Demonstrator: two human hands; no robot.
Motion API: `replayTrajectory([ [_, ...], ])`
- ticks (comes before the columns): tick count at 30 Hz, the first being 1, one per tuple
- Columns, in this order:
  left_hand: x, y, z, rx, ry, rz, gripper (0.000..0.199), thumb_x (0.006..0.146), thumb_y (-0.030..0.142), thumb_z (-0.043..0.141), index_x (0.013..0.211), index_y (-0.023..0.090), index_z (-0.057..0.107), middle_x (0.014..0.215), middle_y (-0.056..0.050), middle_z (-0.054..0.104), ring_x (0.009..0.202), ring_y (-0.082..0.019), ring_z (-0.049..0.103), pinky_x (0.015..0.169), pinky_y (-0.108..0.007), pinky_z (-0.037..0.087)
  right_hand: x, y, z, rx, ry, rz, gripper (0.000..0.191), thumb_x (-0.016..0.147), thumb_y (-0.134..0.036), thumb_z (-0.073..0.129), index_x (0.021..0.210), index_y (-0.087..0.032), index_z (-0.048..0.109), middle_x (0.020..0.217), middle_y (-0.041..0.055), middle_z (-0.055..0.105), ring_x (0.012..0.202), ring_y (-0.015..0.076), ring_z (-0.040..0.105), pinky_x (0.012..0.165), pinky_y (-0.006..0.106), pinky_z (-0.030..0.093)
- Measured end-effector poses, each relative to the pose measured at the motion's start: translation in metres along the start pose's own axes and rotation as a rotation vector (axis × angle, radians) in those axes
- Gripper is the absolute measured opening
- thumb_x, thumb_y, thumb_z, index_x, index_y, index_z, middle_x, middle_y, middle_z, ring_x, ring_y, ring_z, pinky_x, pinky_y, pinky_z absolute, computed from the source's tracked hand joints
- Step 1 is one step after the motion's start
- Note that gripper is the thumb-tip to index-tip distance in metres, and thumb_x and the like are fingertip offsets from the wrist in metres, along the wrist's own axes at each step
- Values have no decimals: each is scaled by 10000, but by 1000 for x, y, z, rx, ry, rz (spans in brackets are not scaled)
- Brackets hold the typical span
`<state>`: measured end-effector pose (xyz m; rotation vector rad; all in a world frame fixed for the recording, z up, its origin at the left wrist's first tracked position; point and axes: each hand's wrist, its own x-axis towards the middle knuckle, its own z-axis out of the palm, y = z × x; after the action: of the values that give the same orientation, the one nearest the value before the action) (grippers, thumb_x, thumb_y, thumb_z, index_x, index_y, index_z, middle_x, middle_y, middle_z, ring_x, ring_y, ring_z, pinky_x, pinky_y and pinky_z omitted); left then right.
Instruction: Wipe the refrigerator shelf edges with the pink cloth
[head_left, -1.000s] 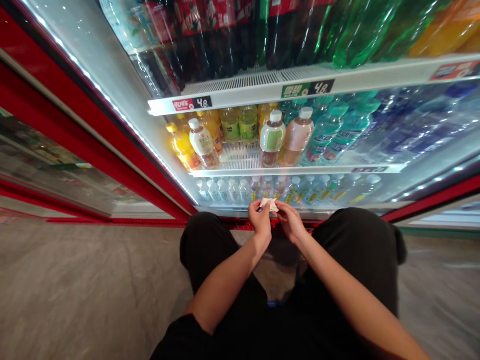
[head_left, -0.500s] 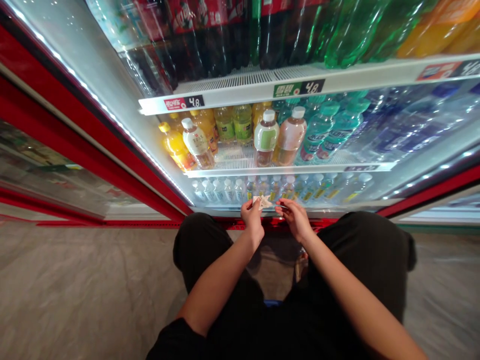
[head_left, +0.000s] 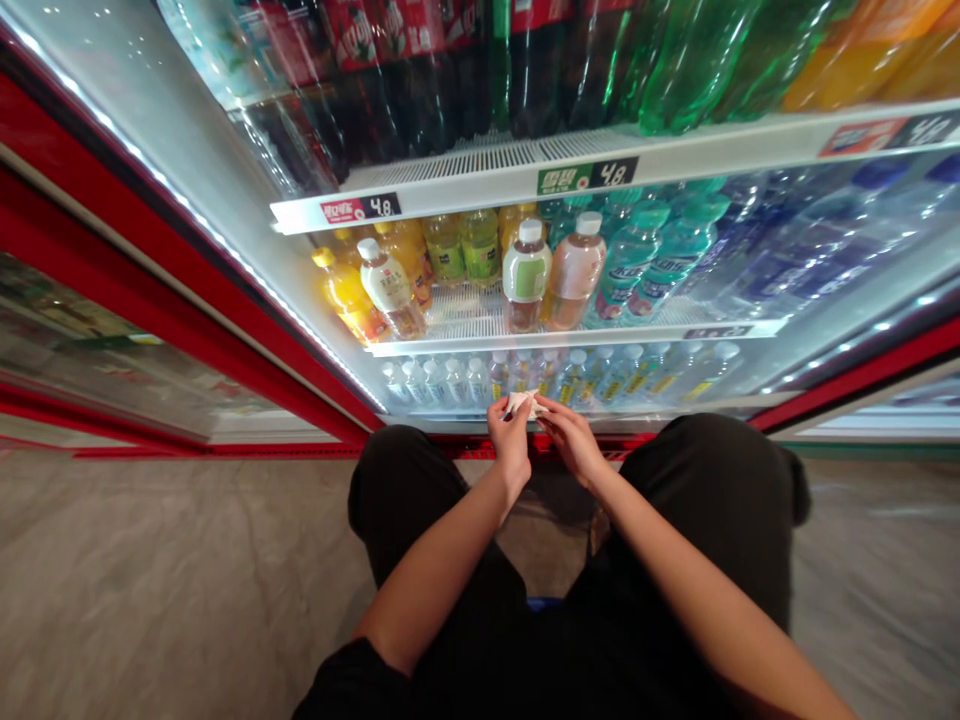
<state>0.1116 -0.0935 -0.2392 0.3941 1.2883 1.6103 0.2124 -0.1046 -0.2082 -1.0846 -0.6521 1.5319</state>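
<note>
A small, crumpled whitish piece (head_left: 524,402), like a tissue or cloth, is between my hands just before the lowest shelf. My left hand (head_left: 511,436) pinches it from the left, thumb on top. My right hand (head_left: 571,436) has its fingertips closed on the piece's right edge. Behind them, small clear water bottles (head_left: 455,380) line the lowest shelf. Higher up, two tea-coloured bottles with white caps, one with a green label (head_left: 526,278) and one with a pink label (head_left: 577,270), stand at the middle shelf's front edge.
The open cooler has a red frame (head_left: 247,290) on the left. Yellow juice bottles (head_left: 349,292) and teal-capped bottles (head_left: 637,262) share the middle shelf. Large cola bottles (head_left: 420,95) fill the upper shelf, above price tags (head_left: 587,176). My knees (head_left: 409,470) flank my hands over the grey floor (head_left: 172,570).
My right hand has moved left, and its fingers have closed on the whitish piece. The piece looks more bunched up. The view has shifted slightly.
</note>
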Motion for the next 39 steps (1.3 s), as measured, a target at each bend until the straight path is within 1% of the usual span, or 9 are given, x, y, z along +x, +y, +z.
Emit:
replayTrajectory([
  [5,-1,-4,4,1,30,-20,458,753,252,964,1085,208,652,1076,-41,756,992,-178,751,980,-347,571,-1,-5,-3,-49,14,-58,380,654,-411,907,1001,-259,877,1154,42,849,1080,203,750,968,281,587],
  [10,0,-16,17,-41,29,-90,411,727,205,957,1004,191,654,945,-17,763,881,-176,761,901,-334,586,4,-6,-17,-74,100,-160,286,689,-447,891,899,-255,864,990,30,841,963,188,730,994,320,579],
  [13,5,-17,22,-72,34,-140,401,727,213,957,994,192,658,882,-14,773,826,-183,778,860,-333,603,6,-8,-28,-69,145,-202,249,699,-460,892,850,-267,848,954,21,834,953,191,733,1016,345,581],
  [16,12,-13,20,-99,51,-154,394,759,247,945,1036,203,668,892,-20,789,826,-179,793,860,-321,612,5,-11,-36,-69,137,-210,264,716,-491,887,867,-279,846,964,24,833,993,209,753,1050,374,578],
  [19,16,-10,10,-106,60,-139,384,769,255,935,1048,205,676,916,-18,795,834,-164,788,861,-303,602,2,-12,-37,-87,76,-181,320,714,-536,892,902,-281,851,1023,42,836,1019,240,767,1041,408,588],
  [22,17,-10,-1,-87,72,-134,424,709,235,966,1011,198,671,871,-6,782,792,-164,768,843,-314,592,-1,-9,-31,-118,-5,-131,374,701,-563,908,929,-271,858,1069,66,835,1045,277,769,1009,431,601],
  [26,25,-3,-12,-67,68,-133,474,649,281,1007,970,201,668,813,9,758,745,-179,755,822,-345,590,-6,0,-18,-120,-56,-102,399,698,-583,920,944,-275,863,1124,73,835,1114,300,761,1049,450,591],
  [33,37,23,-28,-55,19,-82,436,687,311,979,985,210,678,892,13,762,838,-155,750,875,-303,564,-16,21,5,-46,-25,-83,401,702,-608,903,941,-291,850,1105,73,842,1126,313,777,1100,511,579],
  [39,41,40,-39,-24,7,-116,440,666,271,992,942,197,658,808,10,747,739,-155,732,816,-313,580,-16,26,36,-13,-7,-110,379,713,-576,878,967,-297,847,1149,61,836,1156,292,761,1115,491,573],
])
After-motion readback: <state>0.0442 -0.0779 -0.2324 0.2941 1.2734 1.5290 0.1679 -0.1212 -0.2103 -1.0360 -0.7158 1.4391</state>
